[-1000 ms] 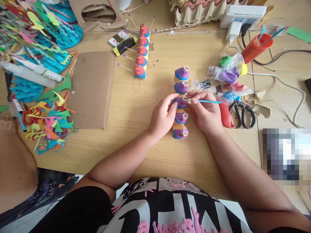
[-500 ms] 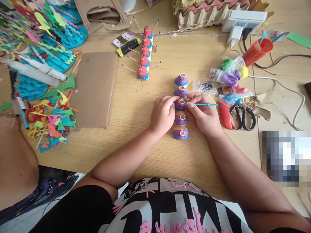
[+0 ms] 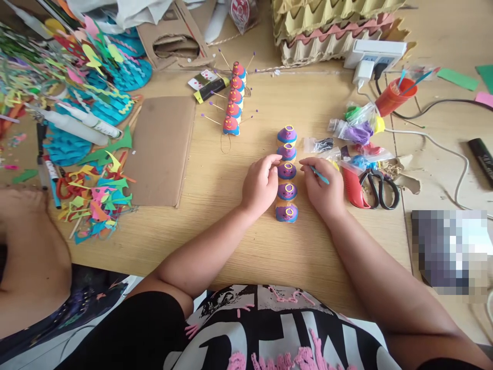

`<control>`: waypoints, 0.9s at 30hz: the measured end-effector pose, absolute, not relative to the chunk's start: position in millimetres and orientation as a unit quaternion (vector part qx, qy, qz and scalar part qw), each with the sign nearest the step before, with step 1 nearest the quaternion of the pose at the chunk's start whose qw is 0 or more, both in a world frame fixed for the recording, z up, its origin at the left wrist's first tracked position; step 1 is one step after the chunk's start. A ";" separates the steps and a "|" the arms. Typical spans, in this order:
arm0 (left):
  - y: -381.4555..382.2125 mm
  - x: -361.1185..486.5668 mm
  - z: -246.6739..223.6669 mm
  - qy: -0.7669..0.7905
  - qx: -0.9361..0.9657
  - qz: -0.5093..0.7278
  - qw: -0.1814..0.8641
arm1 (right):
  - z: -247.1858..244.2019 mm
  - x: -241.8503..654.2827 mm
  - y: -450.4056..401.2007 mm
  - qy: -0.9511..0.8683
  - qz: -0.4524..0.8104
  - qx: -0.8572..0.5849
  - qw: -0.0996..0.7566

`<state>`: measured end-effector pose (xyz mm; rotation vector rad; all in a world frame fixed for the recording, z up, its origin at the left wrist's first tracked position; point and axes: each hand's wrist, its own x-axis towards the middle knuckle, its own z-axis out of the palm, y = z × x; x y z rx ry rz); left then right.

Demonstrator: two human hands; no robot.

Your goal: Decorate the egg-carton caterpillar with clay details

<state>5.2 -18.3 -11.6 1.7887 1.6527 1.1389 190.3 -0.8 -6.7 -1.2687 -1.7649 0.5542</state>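
A strip of egg-carton bumps (image 3: 287, 191), painted purple and blue with yellow rings and small faces, stands upright on the table between my hands. My left hand (image 3: 261, 184) rests against its left side, fingers curled near the second and third bumps; whether they pinch anything is hidden. To the right of the strip, apart from it, my right hand (image 3: 323, 187) is closed around a thin blue tool (image 3: 320, 175). Farther back stands a similar red and blue strip (image 3: 233, 109) with purple-tipped sticks poking out from both sides.
At left lie a cardboard sheet (image 3: 159, 151), coloured paper scraps (image 3: 102, 200) and glue bottles (image 3: 77, 126). At right are clay bags (image 3: 358, 131), scissors (image 3: 379, 190), a red cup (image 3: 395, 96) and a power strip (image 3: 375, 54). Another person's arm (image 3: 34, 257) is at far left.
My right hand has drawn back to the right from the purple strip, and the blue tool now points down to the right. The camera view has shifted slightly.
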 end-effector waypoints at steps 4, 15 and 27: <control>-17.2 5.8 -13.8 0.594 0.639 0.422 0.247 | -2.7 191.2 -2.3 -0.781 0.140 -0.517 0.322; -14.4 6.9 -14.3 0.593 0.640 0.422 0.248 | 4.4 185.7 -9.6 -0.805 0.068 -0.571 0.145; -11.3 8.0 -14.2 0.593 0.606 0.455 0.273 | 9.8 190.8 -5.6 -0.753 0.026 -0.606 0.256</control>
